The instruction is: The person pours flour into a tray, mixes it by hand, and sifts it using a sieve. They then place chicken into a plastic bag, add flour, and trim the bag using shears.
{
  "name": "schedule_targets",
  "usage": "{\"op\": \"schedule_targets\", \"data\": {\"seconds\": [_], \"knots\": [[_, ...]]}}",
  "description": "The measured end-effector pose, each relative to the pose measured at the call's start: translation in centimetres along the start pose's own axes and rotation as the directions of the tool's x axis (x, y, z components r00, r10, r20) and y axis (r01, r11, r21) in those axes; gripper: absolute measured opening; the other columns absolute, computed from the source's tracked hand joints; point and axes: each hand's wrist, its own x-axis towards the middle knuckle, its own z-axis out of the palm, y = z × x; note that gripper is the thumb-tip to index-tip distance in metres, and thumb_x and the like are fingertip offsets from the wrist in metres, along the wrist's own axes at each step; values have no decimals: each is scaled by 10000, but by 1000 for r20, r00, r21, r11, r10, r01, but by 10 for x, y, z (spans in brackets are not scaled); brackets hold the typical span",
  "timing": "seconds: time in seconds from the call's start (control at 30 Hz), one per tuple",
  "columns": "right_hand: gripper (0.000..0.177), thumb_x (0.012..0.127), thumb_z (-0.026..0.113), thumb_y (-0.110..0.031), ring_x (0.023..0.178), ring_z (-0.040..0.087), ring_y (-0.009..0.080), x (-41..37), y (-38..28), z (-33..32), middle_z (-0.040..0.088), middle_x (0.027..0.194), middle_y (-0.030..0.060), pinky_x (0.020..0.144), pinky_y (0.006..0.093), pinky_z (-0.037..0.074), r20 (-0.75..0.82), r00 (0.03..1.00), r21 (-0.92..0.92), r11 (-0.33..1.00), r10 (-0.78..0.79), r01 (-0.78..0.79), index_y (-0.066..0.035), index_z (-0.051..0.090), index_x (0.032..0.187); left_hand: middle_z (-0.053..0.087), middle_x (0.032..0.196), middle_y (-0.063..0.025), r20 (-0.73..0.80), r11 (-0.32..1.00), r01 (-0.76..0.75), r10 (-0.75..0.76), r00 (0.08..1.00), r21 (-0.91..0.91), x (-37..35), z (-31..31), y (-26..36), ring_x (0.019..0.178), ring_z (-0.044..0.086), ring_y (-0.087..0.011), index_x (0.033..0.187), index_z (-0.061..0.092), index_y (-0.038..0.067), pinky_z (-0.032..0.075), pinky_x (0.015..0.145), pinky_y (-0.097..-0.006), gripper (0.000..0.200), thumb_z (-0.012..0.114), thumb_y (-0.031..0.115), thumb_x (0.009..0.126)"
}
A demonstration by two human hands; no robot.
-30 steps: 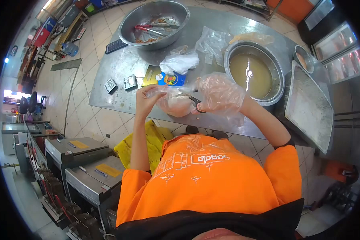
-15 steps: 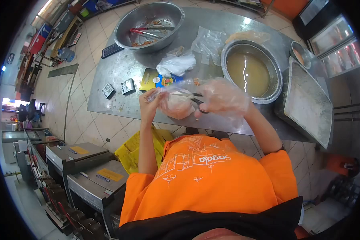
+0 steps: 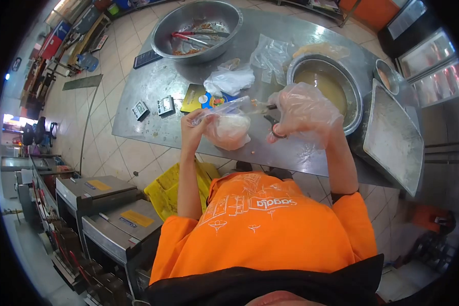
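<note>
Clear plastic bag of pale food (image 3: 229, 130) hung over the steel worktop's (image 3: 158, 81) near edge, its neck pinched by the bare left hand's (image 3: 191, 130) fingers. The gloved right hand (image 3: 306, 109) clasped dark-handled scissors (image 3: 275, 130) just beside it.

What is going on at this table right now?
A person in an orange shirt stands at a steel table. Their bare left hand grips a clear plastic bag with a pale lump of food inside, held above the table edge. Their right hand, in a loose plastic glove, holds scissors beside the bag. A bowl of brownish liquid sits behind that hand.
</note>
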Motion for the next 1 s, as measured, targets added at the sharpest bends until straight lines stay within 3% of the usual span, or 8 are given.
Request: {"op": "schedule_targets", "data": {"seconds": [0.1,0.17,0.37,0.47,0.6,0.87,0.93,1.0], "knots": [[499,614,720,-419,893,592,318,13,8,16,617,829,187,774,391,449,103,989,-118,988,109,-97,2,635,869,666,806,-27,10,1000,21,-21,1000,16,1,-1,-2,724,574,-57,904,662,-29,457,670,-198,146,676,72,799],[431,615,697,-385,824,611,323,28,12,37,631,798,179,748,385,474,-139,964,-26,974,-227,226,3,652,798,662,811,-25,13,999,27,-27,1000,27,3,-2,-4,728,573,-58,910,657,-28,454,668,-198,150,673,74,802],[401,613,675,-370,773,603,330,60,22,49,615,747,179,702,385,473,-127,937,68,939,-326,336,16,626,709,647,841,-14,74,992,57,-50,996,-109,2,-9,0,756,559,-64,927,639,-6,441,680,-218,188,608,172,875],[348,655,646,-325,744,596,340,65,24,62,597,725,199,681,401,464,-146,919,69,923,-365,378,21,618,690,648,829,-18,37,997,-18,16,999,76,-1,-7,1,750,555,-67,918,643,-4,439,689,-226,217,587,204,893],[305,672,642,-286,732,589,349,74,7,74,587,715,217,670,425,457,-57,972,59,971,-230,233,18,613,682,650,808,-27,37,994,-43,40,999,97,-3,-5,-2,748,554,-67,905,644,-16,437,688,-220,225,594,203,889],[327,699,630,-297,724,598,361,74,1,87,601,717,220,678,442,464,-294,891,89,918,-346,386,16,613,793,657,790,-32,52,984,-34,25,998,173,1,-4,3,747,554,-68,855,656,-35,441,680,-223,214,637,178,857],[374,718,630,-337,666,569,358,77,7,86,588,704,189,654,421,448,-136,951,215,929,-278,302,10,614,855,661,805,-41,21,978,-37,34,999,206,4,-6,1,756,561,-92,850,664,-20,434,705,-237,206,673,184,823],[416,750,629,-375,603,563,355,87,29,114,599,684,174,593,413,454,-553,653,24,774,-517,633,16,586,884,649,786,-48,25,931,-141,141,990,336,5,-5,10,756,570,-128,839,656,-5,434,706,-262,198,689,186,800]]}}
